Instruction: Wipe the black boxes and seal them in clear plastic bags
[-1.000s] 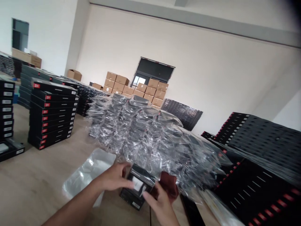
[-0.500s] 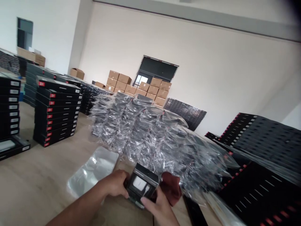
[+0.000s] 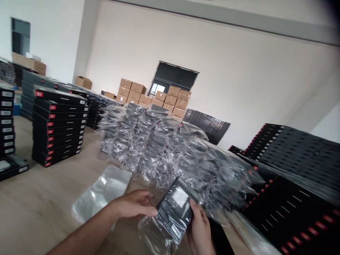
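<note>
Item one: a black box (image 3: 174, 209) with a pale panel, inside a clear plastic bag (image 3: 152, 233), tilted and held just in front of the bagged pile (image 3: 148, 141). Right hand (image 3: 200, 226): fingers grasping the box's right side, thumb on its face. Left hand (image 3: 131, 205): fingers parted and unclenched at the opposite edge — whether the thumb touches the film, cannot tell. Loose film hangs below the box. Also listed: flat clear plastic sheeting (image 3: 103, 191) on the desk (image 3: 39, 202), front-left of the bagged pile; a stack of black boxes (image 3: 60, 131), left of it; brown cartons (image 3: 138, 92), behind it. Handling note, by judgement: a firm right-hand grip by the sides suits the slippery film; the left fingers should gather the slack gently, smoothing from face to edge — tugging could tear or crease it.
</note>
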A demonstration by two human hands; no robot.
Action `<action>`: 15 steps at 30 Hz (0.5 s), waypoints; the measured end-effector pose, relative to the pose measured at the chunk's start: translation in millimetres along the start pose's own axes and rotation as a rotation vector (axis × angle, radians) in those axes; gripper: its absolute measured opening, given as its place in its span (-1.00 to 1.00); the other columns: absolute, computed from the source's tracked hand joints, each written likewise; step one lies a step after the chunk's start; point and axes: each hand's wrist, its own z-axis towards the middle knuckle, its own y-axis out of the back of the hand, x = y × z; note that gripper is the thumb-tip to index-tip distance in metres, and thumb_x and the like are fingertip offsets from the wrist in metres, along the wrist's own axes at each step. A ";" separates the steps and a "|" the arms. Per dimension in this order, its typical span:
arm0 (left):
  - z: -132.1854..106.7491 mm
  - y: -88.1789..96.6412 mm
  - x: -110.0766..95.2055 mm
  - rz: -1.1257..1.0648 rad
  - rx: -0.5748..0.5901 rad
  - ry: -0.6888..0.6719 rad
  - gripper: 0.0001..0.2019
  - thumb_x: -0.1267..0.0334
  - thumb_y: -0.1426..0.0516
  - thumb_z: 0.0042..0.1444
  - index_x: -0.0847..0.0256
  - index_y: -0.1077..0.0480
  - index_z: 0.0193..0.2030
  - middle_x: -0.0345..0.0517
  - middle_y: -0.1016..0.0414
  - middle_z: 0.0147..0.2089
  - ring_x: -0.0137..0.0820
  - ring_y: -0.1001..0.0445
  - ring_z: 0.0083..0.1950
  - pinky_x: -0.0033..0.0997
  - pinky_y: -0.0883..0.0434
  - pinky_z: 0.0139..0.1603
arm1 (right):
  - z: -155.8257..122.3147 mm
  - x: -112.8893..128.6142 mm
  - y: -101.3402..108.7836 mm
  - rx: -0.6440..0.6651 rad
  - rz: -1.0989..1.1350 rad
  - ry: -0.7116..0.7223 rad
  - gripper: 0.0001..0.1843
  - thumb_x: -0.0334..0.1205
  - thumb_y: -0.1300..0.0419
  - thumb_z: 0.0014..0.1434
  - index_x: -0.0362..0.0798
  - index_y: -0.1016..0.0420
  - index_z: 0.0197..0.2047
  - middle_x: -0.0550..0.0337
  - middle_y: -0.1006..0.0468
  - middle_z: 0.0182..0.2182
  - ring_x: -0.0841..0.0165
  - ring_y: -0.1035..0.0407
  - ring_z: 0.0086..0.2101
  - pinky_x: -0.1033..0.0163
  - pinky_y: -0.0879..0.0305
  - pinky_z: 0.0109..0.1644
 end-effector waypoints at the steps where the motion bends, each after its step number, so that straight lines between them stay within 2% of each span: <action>1: -0.3 -4.7 -2.4 -0.032 0.005 0.012 -0.38 0.01 -0.34 -0.21 0.20 -0.41 0.03 -0.07 -0.52 -0.18 -0.37 -0.47 -0.29 -0.52 -0.31 -0.43 | -1.3 -0.4 -2.0 0.018 -0.018 -0.015 -0.56 0.04 -0.37 -0.11 -0.05 -0.49 -0.21 0.15 -0.63 -0.32 0.17 -0.52 -0.25 0.15 -0.45 -0.20; 3: -0.6 -15.4 -8.5 -0.032 0.045 0.078 -0.51 0.03 -0.34 -0.22 0.28 -0.48 -0.16 -0.13 -0.50 -0.39 -0.42 -0.42 -0.46 -0.53 -0.26 -0.53 | -4.8 -2.3 -5.4 0.031 -0.078 -0.005 -0.52 0.10 -0.33 -0.06 -0.05 -0.48 -0.15 0.13 -0.63 -0.26 0.17 -0.51 -0.21 0.16 -0.45 -0.17; 5: -1.7 -23.7 -17.0 -0.040 0.057 0.086 -0.64 0.08 -0.33 -0.20 0.30 -0.49 -0.32 -0.22 -0.40 -0.55 -0.48 -0.31 -0.58 -0.54 -0.19 -0.59 | -10.3 -6.0 -7.4 0.035 -0.185 0.078 -0.46 0.13 -0.30 -0.03 -0.03 -0.46 -0.06 0.12 -0.61 -0.16 0.17 -0.48 -0.14 0.18 -0.43 -0.13; 6: -2.8 -26.0 -21.9 -0.068 0.037 0.034 -0.69 0.10 -0.31 -0.17 0.30 -0.48 -0.35 -0.24 -0.39 -0.56 -0.50 -0.29 -0.58 -0.54 -0.19 -0.58 | -14.0 -8.7 -8.1 0.054 -0.247 0.140 -0.44 0.13 -0.30 -0.02 -0.02 -0.45 -0.02 0.11 -0.59 -0.11 0.17 -0.47 -0.11 0.19 -0.42 -0.10; 8: -6.2 -26.7 -32.1 -0.148 -0.029 -0.153 -0.76 0.16 -0.29 -0.12 0.28 -0.48 -0.36 -0.24 -0.41 -0.50 -0.50 -0.32 -0.49 -0.54 -0.27 -0.47 | -23.5 -16.4 -9.6 0.172 -0.381 0.269 -0.42 0.08 -0.31 -0.01 -0.03 -0.43 0.03 0.09 -0.58 -0.08 0.18 -0.46 -0.10 0.20 -0.41 -0.07; 10: -9.9 -24.3 -41.7 -0.223 -0.133 -0.287 -0.80 0.19 -0.26 -0.08 0.28 -0.46 -0.37 -0.25 -0.41 -0.48 -0.51 -0.31 -0.46 -0.54 -0.28 -0.41 | -33.9 -27.0 -12.5 0.385 -0.530 0.380 -0.51 0.00 -0.31 0.00 -0.04 -0.48 -0.02 0.09 -0.62 -0.20 0.22 -0.49 -0.23 0.24 -0.42 -0.15; 12: -11.9 -21.2 -52.3 -0.241 -0.258 -0.309 -0.82 0.20 -0.24 -0.07 0.27 -0.42 -0.39 -0.30 -0.35 -0.55 -0.56 -0.22 -0.54 -0.56 -0.22 -0.50 | -42.0 -37.9 -17.2 0.578 -0.695 0.490 -0.64 -0.07 -0.31 -0.01 0.00 -0.54 -0.13 0.16 -0.62 -0.38 0.30 -0.48 -0.41 0.32 -0.39 -0.32; 15: -8.9 -18.8 -79.4 -0.176 -0.353 -0.308 -0.81 0.18 -0.24 -0.06 0.25 -0.37 -0.42 -0.36 -0.23 -0.64 -0.60 -0.09 -0.64 -0.58 -0.08 -0.63 | -46.5 -47.0 -24.8 0.685 -0.867 0.651 -0.78 -0.11 -0.27 0.02 0.06 -0.57 -0.22 0.24 -0.58 -0.49 0.36 -0.43 -0.50 0.37 -0.31 -0.39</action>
